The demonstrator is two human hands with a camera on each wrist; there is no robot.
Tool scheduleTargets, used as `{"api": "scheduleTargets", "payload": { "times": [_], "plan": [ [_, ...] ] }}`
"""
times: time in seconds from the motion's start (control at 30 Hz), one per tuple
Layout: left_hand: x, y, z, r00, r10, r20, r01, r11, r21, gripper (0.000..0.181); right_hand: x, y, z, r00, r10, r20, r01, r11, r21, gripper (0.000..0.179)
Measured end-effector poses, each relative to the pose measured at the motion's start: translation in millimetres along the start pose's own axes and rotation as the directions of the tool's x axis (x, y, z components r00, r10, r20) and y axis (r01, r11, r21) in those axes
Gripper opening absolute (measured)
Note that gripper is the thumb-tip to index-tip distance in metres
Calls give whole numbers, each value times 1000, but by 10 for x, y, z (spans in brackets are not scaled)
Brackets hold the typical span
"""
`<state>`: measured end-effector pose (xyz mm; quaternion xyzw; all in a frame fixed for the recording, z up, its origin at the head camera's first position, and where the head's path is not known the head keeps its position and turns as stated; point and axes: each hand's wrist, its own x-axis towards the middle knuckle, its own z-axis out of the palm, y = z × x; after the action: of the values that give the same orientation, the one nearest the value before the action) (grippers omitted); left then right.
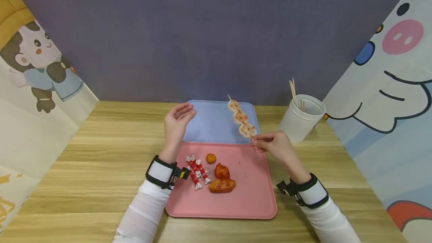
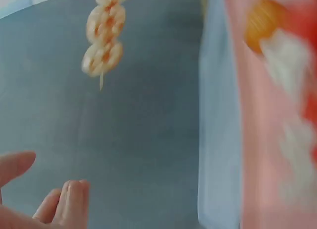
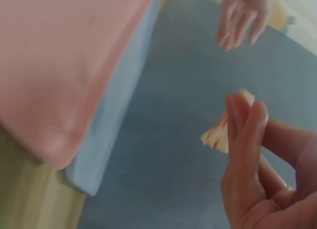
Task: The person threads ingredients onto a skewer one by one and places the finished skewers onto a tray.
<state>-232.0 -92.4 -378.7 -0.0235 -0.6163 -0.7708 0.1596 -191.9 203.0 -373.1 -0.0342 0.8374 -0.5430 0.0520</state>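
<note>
My right hand [image 1: 273, 143] pinches the lower end of a skewer of lotus root slices [image 1: 240, 117], raised over the far part of the trays. Three browned slices with holes are threaded on it, and the stick's bare tip points up and away. In the right wrist view the fingers [image 3: 245, 140] hide most of the skewer. My left hand [image 1: 179, 119] is held up beside the blue tray's left edge, its fingers loosely bent with nothing in them. The left wrist view shows the skewer apart from the left fingertips [image 2: 74, 194].
A pink tray [image 1: 249, 198] holds red-and-white wrapped pieces [image 1: 197, 170], a small orange ball [image 1: 210, 158] and two glazed meat pieces [image 1: 221, 185]. Behind it lies a blue tray [image 1: 209, 123]. A white bucket [image 1: 297, 125] with several wooden sticks [image 1: 293, 93] stands at right, near the grey back wall.
</note>
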Motion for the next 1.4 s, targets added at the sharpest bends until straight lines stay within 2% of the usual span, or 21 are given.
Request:
{"api": "scheduleTargets", "payload": {
  "times": [0.07,0.13,0.23,0.43,0.47,0.53,0.7,0.83,0.9,1.17,1.4],
  "plan": [
    [15,-7,-91,994,44,-96,-34,994,101,34,68,43,16,999,17,-27,-18,1000,-14,28],
    [15,2,-176,987,68,-147,-42,984,175,31,137,86,28,998,28,-53,-30,999,-41,28],
    [-33,87,-275,981,78,-176,-29,965,262,29,242,144,46,996,30,-88,-38,995,-90,27],
    [-147,265,-407,975,88,-204,-6,927,375,30,453,231,97,994,52,-94,-59,996,-66,26],
    [-144,252,-438,973,90,-210,-3,924,383,30,482,239,103,994,58,-98,-65,996,-69,25],
    [-130,203,-512,972,94,-217,-1,919,395,29,538,258,107,992,46,-119,-64,987,-146,23],
    [-64,22,-751,968,114,-224,-1,894,449,30,675,322,109,991,16,-135,-58,948,-313,21],
    [-71,-7,-913,961,134,-242,3,870,494,29,755,359,124,992,28,-125,-71,932,-357,19],
    [-84,-5,-985,956,141,-258,7,866,500,27,782,373,135,992,23,-126,-71,916,-394,19],
    [-127,23,-1236,944,154,-293,33,837,546,27,855,409,180,993,9,-120,-62,895,-442,15],
    [-140,13,-1370,937,155,-313,50,827,559,26,921,458,245,991,107,-82,-131,906,-403,17]
  ]
}}
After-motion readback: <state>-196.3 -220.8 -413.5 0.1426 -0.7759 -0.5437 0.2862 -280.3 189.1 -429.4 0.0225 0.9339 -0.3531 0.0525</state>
